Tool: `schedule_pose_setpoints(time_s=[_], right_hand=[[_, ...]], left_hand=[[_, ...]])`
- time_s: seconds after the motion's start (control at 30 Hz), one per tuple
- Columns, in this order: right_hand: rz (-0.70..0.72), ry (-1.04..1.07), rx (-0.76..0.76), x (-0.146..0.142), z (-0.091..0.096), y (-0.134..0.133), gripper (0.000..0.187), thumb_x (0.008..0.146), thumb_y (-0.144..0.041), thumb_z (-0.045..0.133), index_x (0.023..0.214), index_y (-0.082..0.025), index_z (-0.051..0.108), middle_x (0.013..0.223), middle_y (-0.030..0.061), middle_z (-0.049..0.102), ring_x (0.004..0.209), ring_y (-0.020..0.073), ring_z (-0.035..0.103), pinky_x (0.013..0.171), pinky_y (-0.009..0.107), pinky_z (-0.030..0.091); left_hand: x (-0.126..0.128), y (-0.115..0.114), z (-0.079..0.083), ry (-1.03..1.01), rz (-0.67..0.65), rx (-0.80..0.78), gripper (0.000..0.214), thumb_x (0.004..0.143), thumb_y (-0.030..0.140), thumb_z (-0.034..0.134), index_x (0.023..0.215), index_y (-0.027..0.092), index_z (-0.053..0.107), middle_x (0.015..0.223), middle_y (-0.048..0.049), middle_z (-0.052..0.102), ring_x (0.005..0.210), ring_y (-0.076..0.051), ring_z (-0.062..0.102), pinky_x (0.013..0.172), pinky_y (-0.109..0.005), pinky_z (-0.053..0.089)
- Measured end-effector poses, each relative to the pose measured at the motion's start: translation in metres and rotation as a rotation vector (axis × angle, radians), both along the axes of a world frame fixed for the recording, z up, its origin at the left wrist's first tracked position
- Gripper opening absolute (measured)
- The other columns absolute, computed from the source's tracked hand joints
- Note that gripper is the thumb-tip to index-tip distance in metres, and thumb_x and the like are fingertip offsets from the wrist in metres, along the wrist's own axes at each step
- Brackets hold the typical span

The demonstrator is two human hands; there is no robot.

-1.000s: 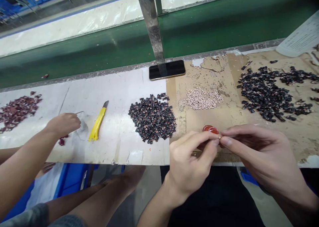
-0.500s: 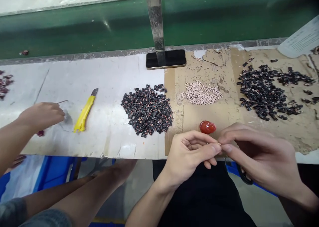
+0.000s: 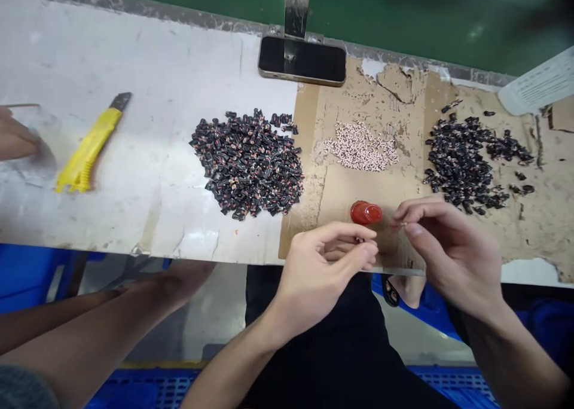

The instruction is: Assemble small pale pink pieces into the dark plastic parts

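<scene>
My left hand point(image 3: 329, 268) is closed at the table's front edge, a small dark piece point(image 3: 360, 240) showing between thumb and fingers. Just to its right, my right hand point(image 3: 457, 250) pinches a tiny pale bit point(image 3: 404, 224) between thumb and forefinger. The two hands are apart. A small red cap-like object point(image 3: 365, 212) stands on the cardboard behind the fingertips. Farther back lies a heap of tiny pinkish bits point(image 3: 361, 147). Heaps of small black pieces flank it: a dense left heap point(image 3: 251, 164) and a looser right heap point(image 3: 461, 158).
A phone point(image 3: 309, 62) rests by a metal post point(image 3: 297, 5) at the back. On the white surface at left lies a yellow box cutter point(image 3: 92, 149), blade out. Another person's hand point(image 3: 15, 137) works at the far left. A white container point(image 3: 540, 83) stands back right.
My hands have drawn apart, fingertips no longer meeting; the right one now has the pale bit alone. The view has tilted down and shifted, so the other person's hand sits nearer the left edge.
</scene>
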State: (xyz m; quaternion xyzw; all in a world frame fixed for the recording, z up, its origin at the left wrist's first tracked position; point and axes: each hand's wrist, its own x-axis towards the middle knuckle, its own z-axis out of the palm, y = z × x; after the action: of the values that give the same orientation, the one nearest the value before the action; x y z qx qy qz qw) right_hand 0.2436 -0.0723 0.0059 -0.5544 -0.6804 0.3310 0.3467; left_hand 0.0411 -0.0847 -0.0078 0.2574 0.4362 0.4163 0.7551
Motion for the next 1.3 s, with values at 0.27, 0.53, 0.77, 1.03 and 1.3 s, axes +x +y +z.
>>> schedule_pose_setpoints(time_s=[0.27,0.53,0.77,1.03,1.3], right_hand=[[0.055,-0.409,0.311,0.005,-0.018,0.010,0.012,0.094,-0.017,0.068,0.102,-0.025,0.064,0.119,0.0103,0.066,0.116,0.0298,0.066,0.099,0.050,0.053],[0.086,-0.455,0.361,0.004,-0.017,0.010,0.015,0.092,-0.017,0.070,0.104,-0.025,0.065,0.128,0.0124,0.066,0.115,0.0320,0.066,0.093,0.051,0.054],[0.043,-0.377,0.313,0.004,-0.010,0.008,0.011,0.093,-0.018,0.071,0.101,-0.025,0.067,0.126,0.0116,0.067,0.122,0.0330,0.064,0.106,0.057,0.048],[-0.003,0.335,-0.168,-0.012,0.020,-0.008,0.009,0.101,-0.020,0.066,0.100,-0.027,0.072,0.123,0.0053,0.073,0.115,0.0214,0.072,0.099,0.039,0.063],[-0.007,0.410,-0.226,-0.022,0.029,-0.013,0.007,0.100,-0.021,0.069,0.098,-0.027,0.073,0.118,0.0061,0.077,0.118,0.0254,0.075,0.099,0.042,0.067]], left_hand=[[-0.013,-0.009,0.001,-0.023,0.213,0.093,0.019,0.096,0.010,0.073,0.110,0.022,0.076,0.095,0.0022,0.084,0.081,-0.008,0.079,0.083,-0.015,0.066],[-0.016,-0.009,0.000,-0.028,0.249,0.108,0.012,0.095,0.009,0.074,0.100,0.020,0.075,0.094,0.0022,0.084,0.079,-0.005,0.079,0.080,-0.011,0.064],[-0.016,-0.009,-0.003,0.127,0.236,0.198,0.019,0.096,0.010,0.074,0.104,0.024,0.083,0.097,0.0029,0.078,0.081,-0.005,0.077,0.080,-0.010,0.063],[-0.001,0.002,0.011,-0.055,0.075,0.172,0.021,0.097,0.008,0.070,0.109,0.023,0.077,0.100,0.0039,0.079,0.081,-0.004,0.076,0.079,-0.010,0.064],[-0.001,0.003,0.018,-0.088,0.034,0.158,0.017,0.097,0.009,0.072,0.106,0.023,0.077,0.098,0.0051,0.082,0.080,-0.004,0.076,0.078,-0.009,0.064]])
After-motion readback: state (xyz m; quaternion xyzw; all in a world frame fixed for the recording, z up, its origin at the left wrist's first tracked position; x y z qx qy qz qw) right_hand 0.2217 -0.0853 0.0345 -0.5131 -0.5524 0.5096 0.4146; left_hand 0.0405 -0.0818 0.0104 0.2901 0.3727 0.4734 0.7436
